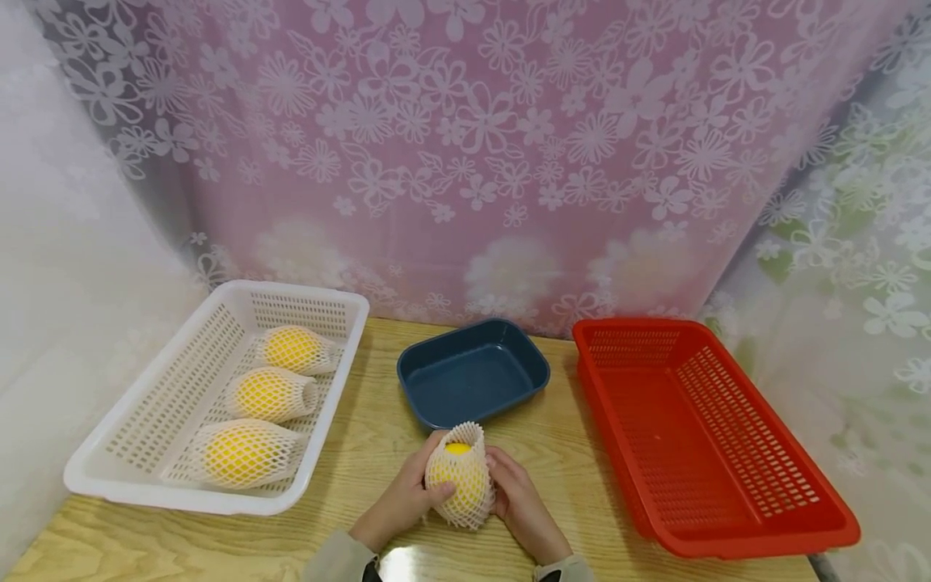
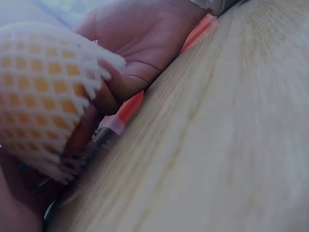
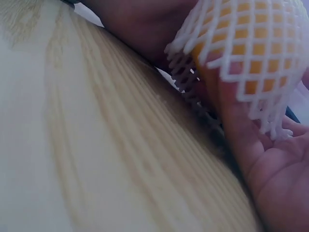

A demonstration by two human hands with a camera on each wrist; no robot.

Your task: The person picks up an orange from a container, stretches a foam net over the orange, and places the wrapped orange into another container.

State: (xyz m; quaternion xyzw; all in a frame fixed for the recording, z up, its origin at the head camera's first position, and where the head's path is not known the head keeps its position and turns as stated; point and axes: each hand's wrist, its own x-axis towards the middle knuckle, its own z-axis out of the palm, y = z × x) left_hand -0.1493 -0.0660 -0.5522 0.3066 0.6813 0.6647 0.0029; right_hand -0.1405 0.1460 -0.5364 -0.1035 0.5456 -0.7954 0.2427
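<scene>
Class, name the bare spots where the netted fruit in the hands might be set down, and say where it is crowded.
Free: the red basket, the blue dish, and the table strip between white basket and hands. Crowded: the white basket, with three netted fruits.

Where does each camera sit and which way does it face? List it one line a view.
Head: worn high, looking forward and down at the wooden table; both hands hold a net-wrapped yellow fruit.
Left wrist: low by the table, facing the right hand and the fruit.
Right wrist: low, facing the left hand under the fruit.
All three share the fruit and table.
</scene>
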